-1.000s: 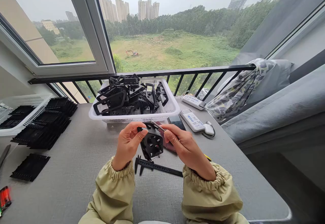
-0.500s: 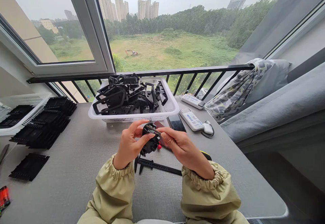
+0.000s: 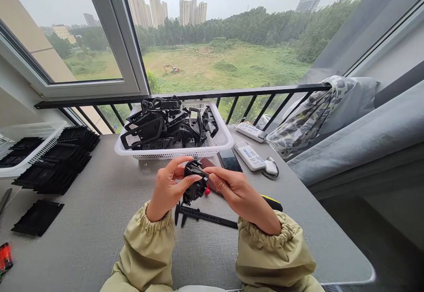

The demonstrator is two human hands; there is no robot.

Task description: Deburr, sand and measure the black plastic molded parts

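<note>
My left hand [image 3: 170, 188] is closed around a black molded plastic part [image 3: 195, 189], thumb on its near face and fingers behind it. Pinched between thumb and fingers of my right hand [image 3: 236, 190] is a thin grey metal tool [image 3: 200, 171]. Its far end lies against the upper part of the black piece; the exact contact spot is too small to make out. Just below my hands a black caliper [image 3: 208, 218] rests on the table. A small red item [image 3: 207, 190] shows behind the part.
A white basket [image 3: 175, 153] full of black plastic frames stands beyond my hands. Stacked black panels [image 3: 62, 159] and another white basket [image 3: 49, 139] are on the left. A phone [image 3: 231, 161], white devices [image 3: 249, 156] and a yellow-black object [image 3: 272, 202] lie to the right.
My right hand and the metal tool have shifted very slightly against the black part. Both hands keep their hold, and the other things stay in place.
</note>
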